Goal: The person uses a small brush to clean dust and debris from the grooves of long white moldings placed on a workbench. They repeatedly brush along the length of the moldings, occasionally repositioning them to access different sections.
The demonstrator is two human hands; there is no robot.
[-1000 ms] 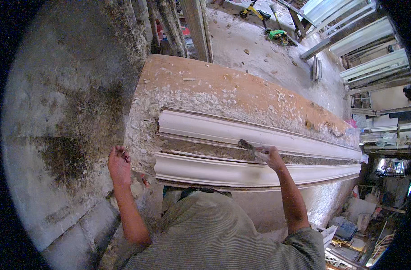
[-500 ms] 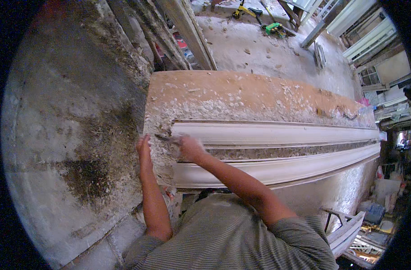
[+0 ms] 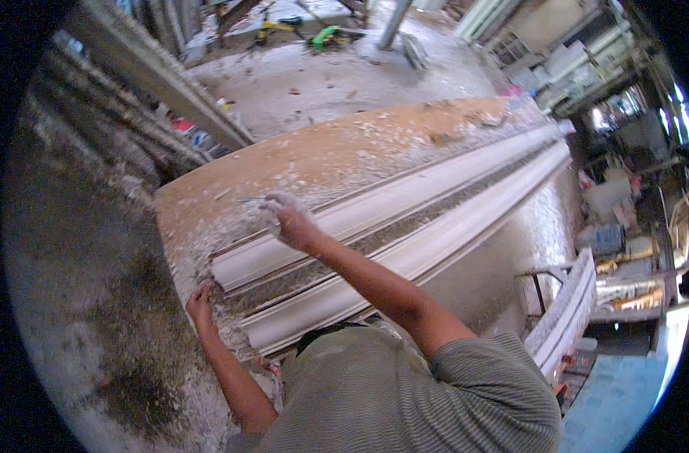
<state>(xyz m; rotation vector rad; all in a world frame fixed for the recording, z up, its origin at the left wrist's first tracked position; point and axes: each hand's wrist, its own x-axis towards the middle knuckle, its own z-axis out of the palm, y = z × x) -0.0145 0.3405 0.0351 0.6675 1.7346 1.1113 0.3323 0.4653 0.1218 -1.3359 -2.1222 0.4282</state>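
Two long white mouldings (image 3: 389, 219) with ribbed edges lie side by side across a wooden work board (image 3: 299, 151) strewn with white chips. My right hand (image 3: 288, 219), whitened with dust, is raised above the far moulding near its left end. It grips a thin, blade-like tool (image 3: 251, 199) that points left; its exact kind is too blurred to tell. At the left edge of the board is my left hand (image 3: 200, 298), just off the end of the far moulding. Its fingers are curled together, and anything between them is too small to make out.
Weathered beams (image 3: 163, 75) lean at the far left. On the floor beyond the board are a green toy vehicle (image 3: 326, 36) and a yellow-and-black one (image 3: 272, 29). A long white piece (image 3: 563, 302) rests on a stand at the right, near a blue sheet (image 3: 612, 392).
My view has turned, so the board now slants up to the right. My right hand has lifted from the moulding's left end to above it with the tool. My left hand stays by the board's edge.
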